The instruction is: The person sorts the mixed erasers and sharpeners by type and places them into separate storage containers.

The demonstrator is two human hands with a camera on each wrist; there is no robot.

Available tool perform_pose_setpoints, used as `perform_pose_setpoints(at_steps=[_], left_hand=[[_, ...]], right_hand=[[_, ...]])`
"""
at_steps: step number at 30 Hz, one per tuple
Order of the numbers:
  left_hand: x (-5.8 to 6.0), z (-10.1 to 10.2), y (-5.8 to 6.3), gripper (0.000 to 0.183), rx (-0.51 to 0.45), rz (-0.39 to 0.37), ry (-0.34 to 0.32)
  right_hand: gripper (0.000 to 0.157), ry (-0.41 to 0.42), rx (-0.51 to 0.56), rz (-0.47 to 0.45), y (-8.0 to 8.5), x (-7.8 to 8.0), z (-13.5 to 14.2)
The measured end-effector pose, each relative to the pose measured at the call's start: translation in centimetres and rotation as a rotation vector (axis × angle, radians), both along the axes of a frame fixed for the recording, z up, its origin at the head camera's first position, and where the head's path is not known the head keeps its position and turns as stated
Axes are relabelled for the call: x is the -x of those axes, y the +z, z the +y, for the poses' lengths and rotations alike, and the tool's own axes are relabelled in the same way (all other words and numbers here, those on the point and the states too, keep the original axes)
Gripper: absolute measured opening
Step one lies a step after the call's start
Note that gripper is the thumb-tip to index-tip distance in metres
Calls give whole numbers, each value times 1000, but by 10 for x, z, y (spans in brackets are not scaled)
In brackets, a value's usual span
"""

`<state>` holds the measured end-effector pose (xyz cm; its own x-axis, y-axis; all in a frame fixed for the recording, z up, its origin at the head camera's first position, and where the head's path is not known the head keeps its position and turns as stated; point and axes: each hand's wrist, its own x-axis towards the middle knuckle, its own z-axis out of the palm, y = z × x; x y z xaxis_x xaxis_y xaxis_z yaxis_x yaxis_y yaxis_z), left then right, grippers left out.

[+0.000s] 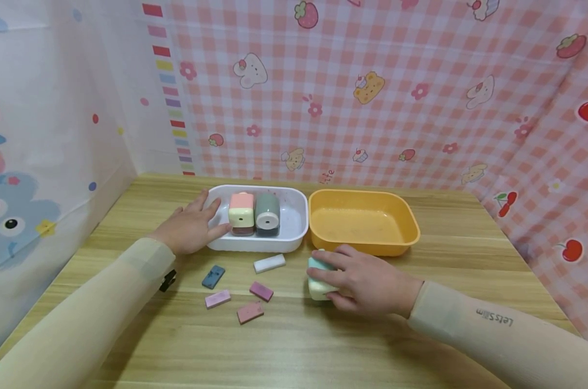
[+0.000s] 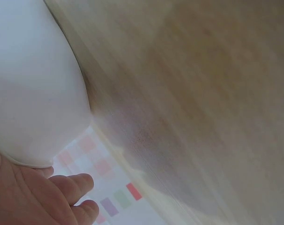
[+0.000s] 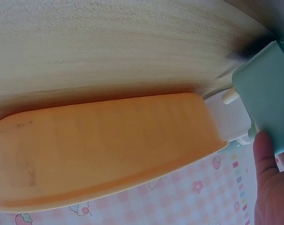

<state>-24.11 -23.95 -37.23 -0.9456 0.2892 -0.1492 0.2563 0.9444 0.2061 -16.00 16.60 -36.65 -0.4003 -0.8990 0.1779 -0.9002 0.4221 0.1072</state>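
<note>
My right hand [image 1: 367, 278] grips a mint-and-cream pencil sharpener [image 1: 319, 292] from above, just in front of the orange basket [image 1: 364, 247]. In the right wrist view its mint side [image 3: 266, 96] shows beside the fingers. My left hand [image 1: 189, 227] rests at the left end of the white basket [image 1: 255, 245], fingers spread over its rim; the left wrist view shows fingertips past the white wall [image 2: 34, 89]. Inside the white basket stand a pink-and-yellow pencil sharpener [image 1: 242, 212] and a green-and-white pencil sharpener [image 1: 267, 213], side by side.
Several small eraser-like blocks lie on the wooden table [image 1: 177, 346]: a white block [image 1: 269, 263], a blue block [image 1: 213, 276], a lilac block [image 1: 218, 299], a magenta block [image 1: 261, 291] and a pink block [image 1: 250, 312]. Behind hangs a checked cloth [image 1: 333, 129].
</note>
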Motion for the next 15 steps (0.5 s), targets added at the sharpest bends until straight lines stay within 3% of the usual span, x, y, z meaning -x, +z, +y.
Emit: perform_pose_setpoints(at_steps=[6, 15], left_hand=[[1, -1, -1, 97, 3, 0, 1], [2, -1, -2, 97, 2, -1, 2]], right_hand=[[56, -6, 19, 9, -1, 1, -1], [59, 31, 127, 106, 7, 6, -1]])
